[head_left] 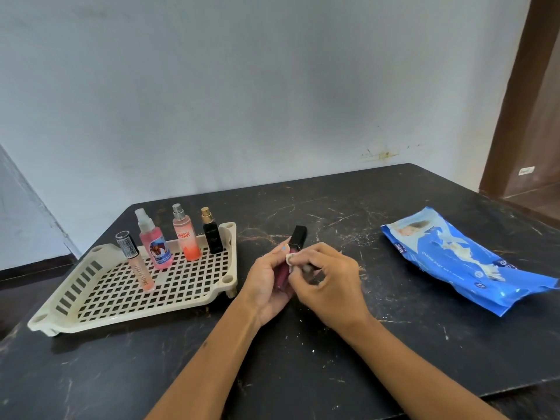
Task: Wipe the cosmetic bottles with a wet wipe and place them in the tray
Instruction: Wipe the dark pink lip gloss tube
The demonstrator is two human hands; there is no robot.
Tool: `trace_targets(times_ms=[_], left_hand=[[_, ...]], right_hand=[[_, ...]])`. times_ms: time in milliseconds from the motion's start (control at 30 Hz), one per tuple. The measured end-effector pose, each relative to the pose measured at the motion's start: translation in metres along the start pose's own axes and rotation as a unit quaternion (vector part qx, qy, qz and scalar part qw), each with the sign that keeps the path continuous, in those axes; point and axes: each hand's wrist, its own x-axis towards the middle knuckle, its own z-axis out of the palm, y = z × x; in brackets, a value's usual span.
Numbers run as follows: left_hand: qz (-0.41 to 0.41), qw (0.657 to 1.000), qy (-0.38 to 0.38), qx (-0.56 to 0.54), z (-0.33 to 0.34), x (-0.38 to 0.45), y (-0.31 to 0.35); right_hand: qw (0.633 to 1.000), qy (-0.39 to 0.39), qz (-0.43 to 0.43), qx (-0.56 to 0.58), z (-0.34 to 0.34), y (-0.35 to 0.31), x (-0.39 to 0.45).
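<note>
The dark-red gloss tube [283, 272], just right of the tray [100, 310], sits clasped in the left hand [268, 286] while right-hand fingers [312, 262] pinch the wet wipe [289, 260]: best to rotate it, rubbing every side.

dark marbled table [303, 374], pale wall [272, 86], perhaps a doorframe [515, 101]

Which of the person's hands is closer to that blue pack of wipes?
Right. The right hand is on the side toward the blue pack of wipes; the left hand is beyond it, nearer the tray.
</note>
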Motion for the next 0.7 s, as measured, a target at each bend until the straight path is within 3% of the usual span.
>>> trace_targets(times_ms=[167, 300, 433, 600, 700], left_hand=[[-0.040, 0.998, -0.046, -0.030, 0.004, -0.005, 0.002], [-0.051, 0.997, -0.053, -0.037, 0.005, -0.007, 0.002], [-0.056, 0.997, -0.028, -0.039, 0.002, -0.006, 0.002], [-0.076, 0.995, 0.013, -0.056, -0.004, 0.001, 0.005], [-0.074, 0.995, 0.007, -0.066, -0.004, 0.002, 0.004]], right_hand=[[0.995, 0.071, 0.072, -0.021, -0.009, 0.006, 0.008], [0.992, 0.083, 0.087, -0.029, -0.011, 0.008, 0.009], [0.996, 0.059, 0.058, -0.031, -0.009, 0.008, 0.008], [0.999, -0.041, -0.031, 0.013, 0.002, 0.002, -0.005], [1.000, -0.012, -0.007, 0.001, 0.002, 0.004, -0.002]])
